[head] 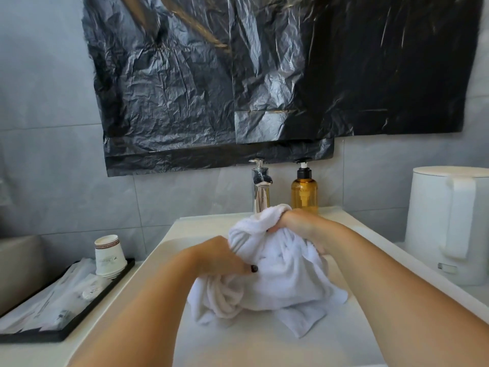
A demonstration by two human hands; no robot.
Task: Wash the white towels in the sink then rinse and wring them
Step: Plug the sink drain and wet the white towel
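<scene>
I hold the white towel [277,263] over the sink [169,239], so drips fall in. My left hand [219,256] grabs its near side, my right hand [296,221] squeezes the far end by the tap [260,186].

White towels [280,274], bunched and twisted into a crumpled heap, over the white sink [169,234]

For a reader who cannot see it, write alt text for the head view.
Both hands, left and right, grip a bunched white terry towel over a white rectangular sink; behind stand a chrome tap and an amber pump bottle.
</scene>
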